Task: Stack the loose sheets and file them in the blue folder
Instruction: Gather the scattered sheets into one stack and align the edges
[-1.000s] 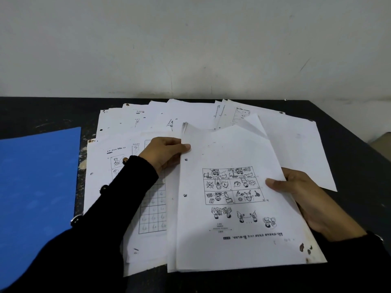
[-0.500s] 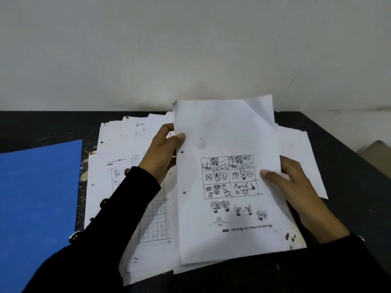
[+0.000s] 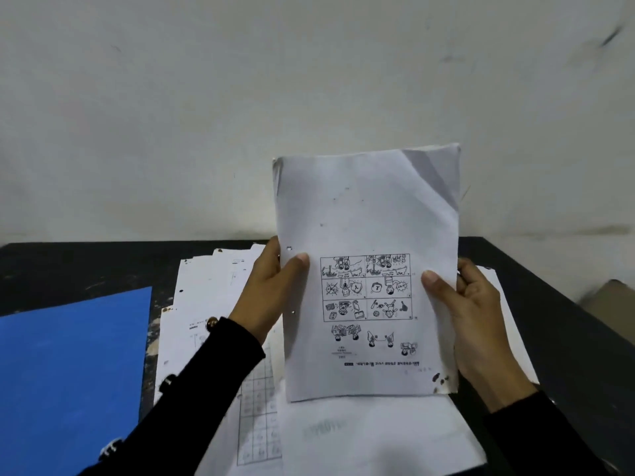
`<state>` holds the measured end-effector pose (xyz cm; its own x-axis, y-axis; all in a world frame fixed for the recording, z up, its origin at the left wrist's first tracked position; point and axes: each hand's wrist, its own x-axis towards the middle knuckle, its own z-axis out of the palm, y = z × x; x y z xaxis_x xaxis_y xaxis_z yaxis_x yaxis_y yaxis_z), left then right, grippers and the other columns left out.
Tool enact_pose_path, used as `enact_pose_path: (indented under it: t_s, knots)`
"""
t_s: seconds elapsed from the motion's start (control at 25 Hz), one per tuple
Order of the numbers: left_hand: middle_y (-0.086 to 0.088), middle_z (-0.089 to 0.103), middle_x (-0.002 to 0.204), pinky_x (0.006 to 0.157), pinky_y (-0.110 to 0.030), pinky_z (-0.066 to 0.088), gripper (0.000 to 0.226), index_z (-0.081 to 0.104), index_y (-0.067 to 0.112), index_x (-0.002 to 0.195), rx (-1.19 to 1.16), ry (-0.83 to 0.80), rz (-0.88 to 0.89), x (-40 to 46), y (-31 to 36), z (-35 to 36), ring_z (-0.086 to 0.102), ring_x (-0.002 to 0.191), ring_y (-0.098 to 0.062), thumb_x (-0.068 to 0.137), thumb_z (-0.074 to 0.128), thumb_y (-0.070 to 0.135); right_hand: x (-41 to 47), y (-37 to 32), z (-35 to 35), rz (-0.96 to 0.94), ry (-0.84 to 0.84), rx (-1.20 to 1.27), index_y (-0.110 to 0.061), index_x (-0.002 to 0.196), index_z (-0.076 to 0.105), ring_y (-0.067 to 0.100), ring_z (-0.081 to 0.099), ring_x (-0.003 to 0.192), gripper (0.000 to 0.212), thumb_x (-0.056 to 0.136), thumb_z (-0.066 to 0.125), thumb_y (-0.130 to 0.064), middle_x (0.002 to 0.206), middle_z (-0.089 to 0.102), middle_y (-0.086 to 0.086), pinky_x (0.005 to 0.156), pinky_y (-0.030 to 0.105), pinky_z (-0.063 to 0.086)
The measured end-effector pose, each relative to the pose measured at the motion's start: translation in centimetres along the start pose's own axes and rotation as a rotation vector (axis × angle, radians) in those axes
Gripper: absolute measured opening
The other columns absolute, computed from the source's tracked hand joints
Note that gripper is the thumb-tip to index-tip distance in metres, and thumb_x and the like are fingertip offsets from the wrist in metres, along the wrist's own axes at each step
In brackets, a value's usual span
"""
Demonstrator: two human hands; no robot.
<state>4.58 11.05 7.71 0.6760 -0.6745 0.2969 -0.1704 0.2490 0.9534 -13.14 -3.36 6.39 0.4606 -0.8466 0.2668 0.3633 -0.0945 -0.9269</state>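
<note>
Stack (image 3: pixel 367 235) upright between both grips

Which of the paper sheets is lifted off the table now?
The comic-grid sheet, gripped upright at its side edges by the left hand and right hand. The other sheets lie flat on the table.

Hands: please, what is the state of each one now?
Left hand: grips the sheet stack by its left edge.
Right hand: grips its right edge.

A scuffed off-white wall (image 3: pixel 240 115) rises behind a black table (image 3: pixel 86 266); at far right sits something beige (image 3: pixel 610 298), perhaps a box.
</note>
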Motion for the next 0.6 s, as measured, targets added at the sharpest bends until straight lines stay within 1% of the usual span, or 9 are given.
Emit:
enact_pose_path:
  t_s: [0.08,0.12,0.16,0.24,0.32,0.44,0.6]
  knots:
    - [0.006,0.068,0.102,0.069,-0.016,0.053,0.018,0.056,0.022,0.11,-0.009,0.034,0.08,0.2,0.2,0.0,0.066,0.087,0.0,0.096,0.048,0.014,0.2,0.1,0.3,-0.071,-0.011,-0.071,-0.016,0.103,0.062,0.025,0.071,0.09,0.016,0.089,0.063,-0.008,0.099,0.073,0.009,0.076,0.035,0.059]
    - [0.007,0.066,0.101,0.069,-0.014,0.052,0.016,0.055,0.022,0.108,0.007,0.049,0.119,0.3,0.3,-0.1,0.064,0.086,0.002,0.096,0.048,0.014,0.3,0.3,0.4,-0.099,-0.021,-0.091,-0.022,0.1,0.062,0.027,0.07,0.092,0.016,0.088,0.064,-0.013,0.101,0.073,0.007,0.078,0.039,0.058]
    - [0.007,0.065,0.101,0.07,-0.015,0.051,0.015,0.054,0.022,0.108,0.028,0.061,0.15,0.5,0.4,0.0,0.063,0.087,0.002,0.096,0.048,0.015,0.4,0.5,0.4,-0.116,-0.029,-0.09,-0.026,0.099,0.061,0.026,0.07,0.093,0.016,0.087,0.064,-0.015,0.102,0.072,0.005,0.078,0.04,0.057]
    - [0.004,0.064,0.103,0.072,-0.015,0.05,0.014,0.052,0.017,0.109,0.053,0.069,0.167,0.4,-0.1,0.2,0.062,0.089,0.001,0.096,0.048,0.016,0.3,1.2,0.3,-0.123,-0.033,-0.068,-0.028,0.102,0.06,0.021,0.07,0.093,0.019,0.089,0.061,-0.015,0.102,0.072,-0.001,0.074,0.033,0.057]
    - [0.0,0.064,0.105,0.07,-0.013,0.05,0.014,0.05,0.012,0.109,0.052,0.062,0.129,0.3,-0.8,0.5,0.063,0.088,0.001,0.097,0.047,0.018,0.1,2.1,0.2,-0.114,-0.035,-0.075,-0.027,0.11,0.059,0.015,0.069,0.093,0.022,0.091,0.059,-0.015,0.103,0.072,-0.005,0.071,0.024,0.056]
    - [0.002,0.064,0.104,0.068,-0.01,0.048,0.015,0.051,0.012,0.109,0.056,0.075,0.111,0.5,-1.2,0.8,0.062,0.085,0.005,0.097,0.046,0.019,0.3,2.6,0.0,-0.106,-0.029,-0.106,-0.023,0.118,0.058,0.014,0.068,0.097,0.027,0.092,0.058,-0.018,0.107,0.071,-0.004,0.076,0.028,0.055]
    - [0.007,0.063,0.099,0.069,-0.01,0.048,0.011,0.051,0.014,0.106,0.055,0.093,0.147,0.8,-1.0,0.9,0.06,0.084,0.007,0.097,0.045,0.018,0.7,2.4,0.0,-0.12,-0.028,-0.075,-0.025,0.118,0.057,0.008,0.069,0.091,0.027,0.093,0.057,-0.016,0.105,0.072,-0.007,0.068,0.02,0.056]
